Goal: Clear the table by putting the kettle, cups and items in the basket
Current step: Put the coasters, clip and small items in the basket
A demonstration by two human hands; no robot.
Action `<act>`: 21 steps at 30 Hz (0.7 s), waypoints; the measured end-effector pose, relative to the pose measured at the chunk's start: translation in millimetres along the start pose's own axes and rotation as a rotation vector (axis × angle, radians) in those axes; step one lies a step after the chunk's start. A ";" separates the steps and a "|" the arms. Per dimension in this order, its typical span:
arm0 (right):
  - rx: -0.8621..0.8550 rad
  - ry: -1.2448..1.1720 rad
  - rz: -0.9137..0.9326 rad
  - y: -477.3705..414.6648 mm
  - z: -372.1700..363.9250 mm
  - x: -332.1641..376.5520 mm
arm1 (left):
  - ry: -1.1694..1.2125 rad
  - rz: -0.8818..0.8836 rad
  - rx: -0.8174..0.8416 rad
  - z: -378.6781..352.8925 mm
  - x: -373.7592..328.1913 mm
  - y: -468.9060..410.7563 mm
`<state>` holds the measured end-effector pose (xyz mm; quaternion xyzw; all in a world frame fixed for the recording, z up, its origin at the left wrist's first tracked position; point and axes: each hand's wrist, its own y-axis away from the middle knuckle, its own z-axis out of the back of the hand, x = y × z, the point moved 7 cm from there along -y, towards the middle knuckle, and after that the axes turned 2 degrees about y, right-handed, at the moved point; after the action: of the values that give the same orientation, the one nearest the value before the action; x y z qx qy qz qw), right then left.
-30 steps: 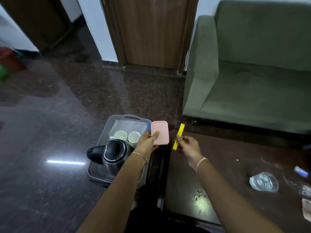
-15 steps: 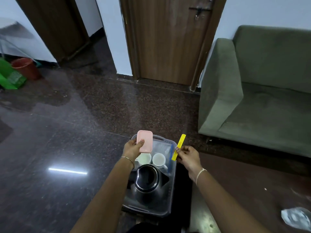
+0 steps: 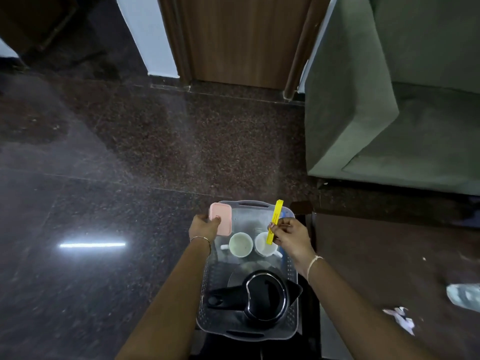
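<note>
A grey perforated basket (image 3: pixel 290 318) sits on the dark floor below me. Inside it stand a black kettle (image 3: pixel 262 297) at the near end and two white cups (image 3: pixel 241 245) (image 3: pixel 262 247) beyond it. My left hand (image 3: pixel 204 227) grips a flat pink case (image 3: pixel 222 219) over the basket's far left corner. My right hand (image 3: pixel 289 236) pinches a thin yellow stick (image 3: pixel 274 221), held upright above the right cup.
The dark brown table (image 3: pixel 389 255) lies to the right, with a crumpled clear plastic piece (image 3: pixel 465 297) and a scrap of wrapper (image 3: pixel 401 318) on it. A green sofa (image 3: pixel 389 100) stands at the back right and a wooden door (image 3: pixel 241 40) ahead.
Both hands have moved from the table's edge to above the basket, still carrying the pink case and the yellow stick. The view has swung left and down over the basket.
</note>
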<state>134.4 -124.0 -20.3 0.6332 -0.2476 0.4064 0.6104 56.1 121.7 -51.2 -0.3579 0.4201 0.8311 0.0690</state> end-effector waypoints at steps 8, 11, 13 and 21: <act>-0.077 -0.003 -0.076 -13.0 1.1 -19.4 | -0.397 -0.093 0.021 -35.6 -13.5 -15.4; -0.081 0.008 -0.092 -16.7 -0.3 -23.0 | -0.548 -0.178 0.018 -41.3 -15.6 -15.1; -0.078 0.005 -0.099 -18.6 -1.6 -23.7 | -0.615 -0.200 0.015 -42.8 -15.1 -15.5; -0.075 0.010 -0.097 -19.9 1.0 -29.3 | -0.883 -0.354 0.029 -46.3 -16.1 -12.8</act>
<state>134.6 -127.6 -55.5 0.6191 -0.2284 0.3699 0.6540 98.1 98.3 -67.1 -0.0357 0.2946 0.8733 0.3865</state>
